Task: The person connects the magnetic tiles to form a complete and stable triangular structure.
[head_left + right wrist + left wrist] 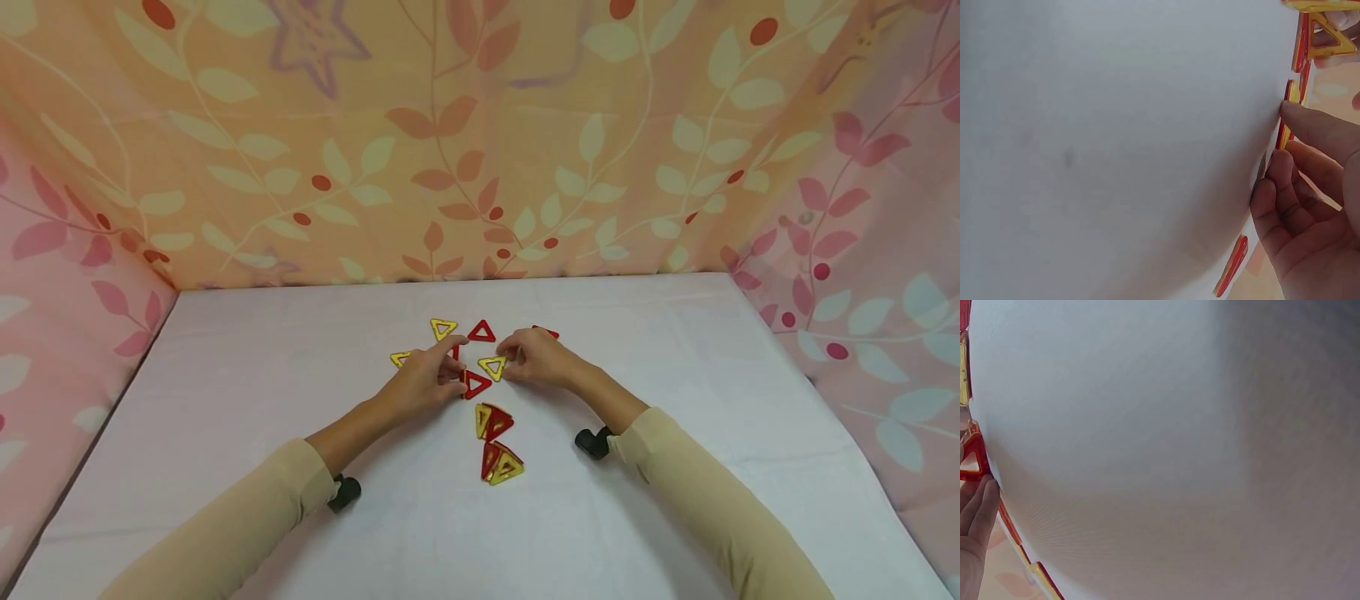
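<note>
Near the middle of the table, my left hand [427,381] grips a red triangle tile [982,456] between thumb and fingers; it stands tilted up from the cloth. Part of that tile is hidden by the hand in the head view. Just right of the thumb is another red triangle [482,386]. My right hand [542,358] pinches a yellow triangle tile [482,363] at its edge, low over the table. Its fingertips [1294,112] show on that piece in the right wrist view.
Beyond the hands lie a yellow triangle [434,324], a red triangle [491,334] and a partly covered red tile [552,333]. Left of the left hand is another yellow tile [396,358]. Closer in, two overlapping red-and-yellow piles [498,423] rest on the white cloth [225,433].
</note>
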### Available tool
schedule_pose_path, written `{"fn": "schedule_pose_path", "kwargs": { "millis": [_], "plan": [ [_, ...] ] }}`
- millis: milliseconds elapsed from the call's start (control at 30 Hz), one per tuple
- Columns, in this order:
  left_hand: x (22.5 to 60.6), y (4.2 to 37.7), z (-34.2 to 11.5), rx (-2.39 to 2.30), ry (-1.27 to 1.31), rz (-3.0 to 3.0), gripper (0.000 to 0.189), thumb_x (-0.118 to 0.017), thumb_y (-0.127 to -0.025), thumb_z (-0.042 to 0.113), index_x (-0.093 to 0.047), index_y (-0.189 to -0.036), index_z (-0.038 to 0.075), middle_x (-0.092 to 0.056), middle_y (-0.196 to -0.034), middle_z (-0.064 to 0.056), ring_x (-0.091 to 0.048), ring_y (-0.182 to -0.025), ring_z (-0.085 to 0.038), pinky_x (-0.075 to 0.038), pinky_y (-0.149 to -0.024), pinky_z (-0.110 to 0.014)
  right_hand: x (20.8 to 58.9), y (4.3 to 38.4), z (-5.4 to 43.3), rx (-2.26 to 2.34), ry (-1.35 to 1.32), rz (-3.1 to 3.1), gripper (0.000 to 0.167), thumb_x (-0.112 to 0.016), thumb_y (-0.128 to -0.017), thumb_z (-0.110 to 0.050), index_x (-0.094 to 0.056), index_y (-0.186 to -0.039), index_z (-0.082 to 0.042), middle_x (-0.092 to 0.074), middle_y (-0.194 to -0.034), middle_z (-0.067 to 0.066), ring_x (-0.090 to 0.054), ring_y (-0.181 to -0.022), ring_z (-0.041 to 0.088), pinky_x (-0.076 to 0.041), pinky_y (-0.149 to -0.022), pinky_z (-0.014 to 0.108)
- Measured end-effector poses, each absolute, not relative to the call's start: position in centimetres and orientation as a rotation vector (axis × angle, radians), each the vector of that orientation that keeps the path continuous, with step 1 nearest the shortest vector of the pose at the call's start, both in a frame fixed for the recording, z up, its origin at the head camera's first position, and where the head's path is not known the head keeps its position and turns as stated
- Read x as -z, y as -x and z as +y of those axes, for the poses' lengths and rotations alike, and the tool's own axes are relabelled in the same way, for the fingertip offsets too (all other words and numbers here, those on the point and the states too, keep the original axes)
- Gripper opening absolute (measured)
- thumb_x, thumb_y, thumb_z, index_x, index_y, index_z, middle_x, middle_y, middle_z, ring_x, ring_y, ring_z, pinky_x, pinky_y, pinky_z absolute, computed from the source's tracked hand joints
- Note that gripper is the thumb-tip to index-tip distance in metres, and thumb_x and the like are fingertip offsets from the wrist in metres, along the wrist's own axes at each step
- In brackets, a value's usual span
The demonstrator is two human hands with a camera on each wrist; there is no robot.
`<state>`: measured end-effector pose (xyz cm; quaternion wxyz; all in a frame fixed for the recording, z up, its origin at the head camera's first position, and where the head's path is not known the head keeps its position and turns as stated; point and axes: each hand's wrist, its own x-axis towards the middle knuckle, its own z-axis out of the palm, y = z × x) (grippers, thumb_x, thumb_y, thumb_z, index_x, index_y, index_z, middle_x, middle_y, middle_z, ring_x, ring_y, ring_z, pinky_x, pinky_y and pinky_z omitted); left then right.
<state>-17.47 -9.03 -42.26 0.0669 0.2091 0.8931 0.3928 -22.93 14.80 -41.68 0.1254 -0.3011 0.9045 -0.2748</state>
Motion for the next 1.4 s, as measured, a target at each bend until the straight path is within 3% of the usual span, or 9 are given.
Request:
{"fn": "schedule_pose_path", "kwargs": {
  "millis": [900,1200,1400],
  "plan": [
    [42.0,17.3,-8.9,-1.191,-0.651,2.677,0.066,-0.079,-0.085,0.008,-0.046,-0.143,0.007,-0.074,-0.109,-0.008,-0.070,-0.100,-0.020,-0.055,-0.090,-0.036,41.5,22.6,13.7,0.766,0.860,2.601,0.035,-0.076,-0.087,-0.010,-0.070,-0.120,-0.001,-0.064,-0.099,0.006,-0.053,-0.079,0.016,-0.047,-0.069,0.026],
    [42.0,17.4,-9.0,-1.195,-0.652,2.679,0.066,-0.079,-0.085,0.007,-0.046,-0.142,0.007,-0.074,-0.109,-0.009,-0.070,-0.099,-0.020,-0.056,-0.089,-0.036,41.2,22.6,13.8,0.796,0.874,2.570,0.042,-0.079,-0.086,-0.022,-0.069,-0.121,-0.001,-0.060,-0.093,0.008,-0.050,-0.075,0.016,-0.043,-0.066,0.027],
    [42.0,17.3,-9.0,-1.189,-0.646,2.690,0.066,-0.079,-0.084,0.007,-0.047,-0.142,0.006,-0.074,-0.108,-0.008,-0.070,-0.100,-0.021,-0.056,-0.089,-0.037,41.4,22.5,13.5,0.782,0.862,2.605,0.042,-0.080,-0.084,-0.022,-0.070,-0.119,-0.001,-0.060,-0.093,0.009,-0.050,-0.076,0.016,-0.043,-0.066,0.027]
  ]
}}
